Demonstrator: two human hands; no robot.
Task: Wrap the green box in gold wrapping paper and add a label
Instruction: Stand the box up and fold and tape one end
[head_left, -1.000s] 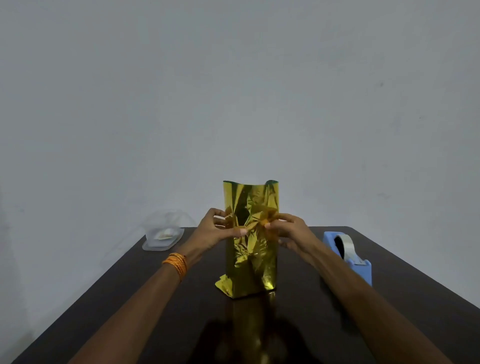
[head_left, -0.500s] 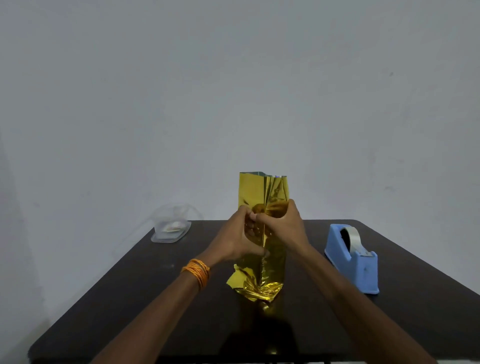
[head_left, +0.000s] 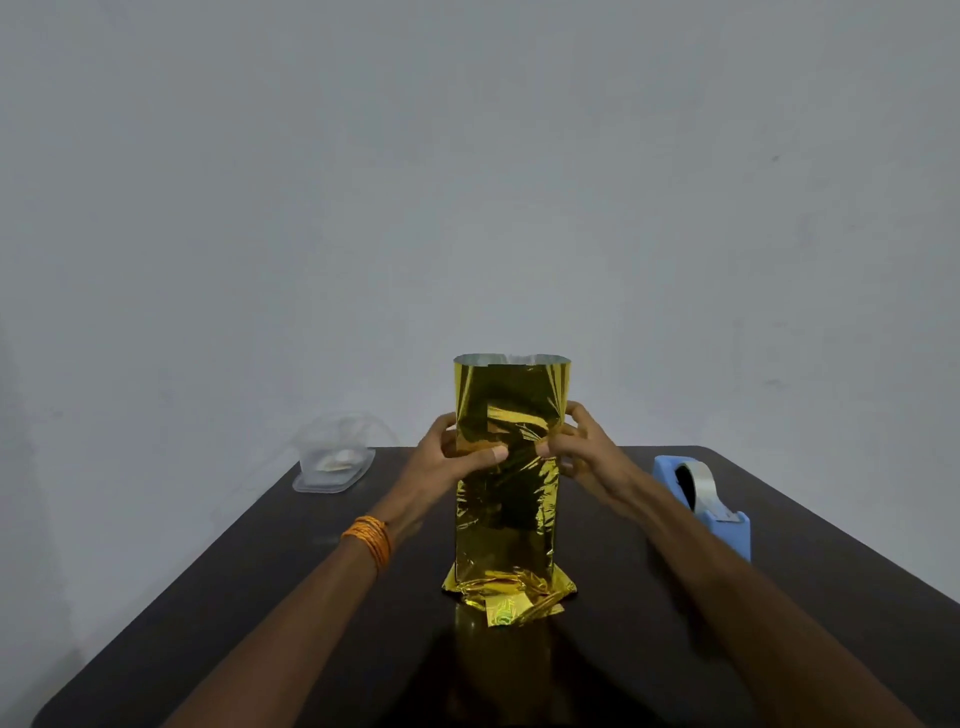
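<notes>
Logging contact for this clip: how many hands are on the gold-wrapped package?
2. The left hand grips the gold-wrapped package on its left side, thumb across the front; the right hand grips its right side, at the same height.

you face a plain grey-white wall (head_left: 467, 182) that fills everything above and beyond your fingers (head_left: 584, 421), dimly and evenly lit, with a few faint marks up to their right. below and around your fingers lies a dark, glossy table (head_left: 260, 597) with rounded far corners, its top catching soft reflections.
</notes>
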